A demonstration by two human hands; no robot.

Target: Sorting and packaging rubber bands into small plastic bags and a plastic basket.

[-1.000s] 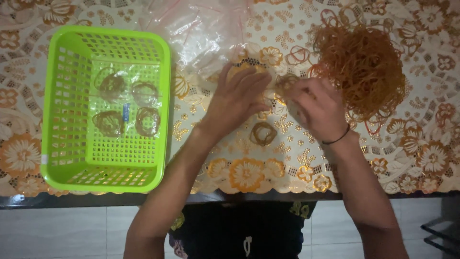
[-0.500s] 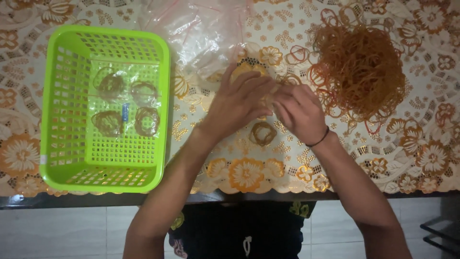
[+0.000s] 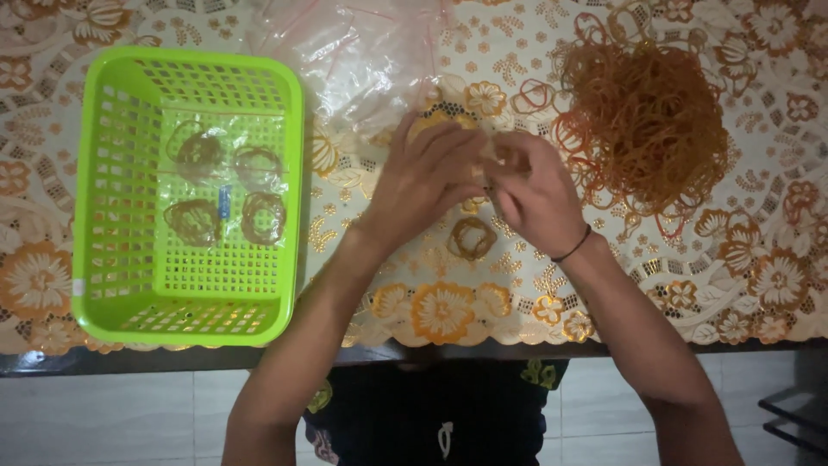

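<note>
Green plastic basket [image 3: 103, 198] left, bagged band bundles [image 3: 226, 185] inside; floral lace tablecloth [image 3: 776, 285]; tiled floor [image 3: 103, 414] below.

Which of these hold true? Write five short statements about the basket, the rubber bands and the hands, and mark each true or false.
1. The green basket stands to the left of both hands. True.
2. The big pile of rubber bands lies inside the basket. False: it lies on the tablecloth, right of the hands; the basket holds clear bags of bundled bands.
3. The left hand and the right hand meet at their fingertips. True.
4. A small bundle of bands lies on the cloth just below the hands. True.
5. The right wrist is bare. False: it wears a thin dark band.
</note>
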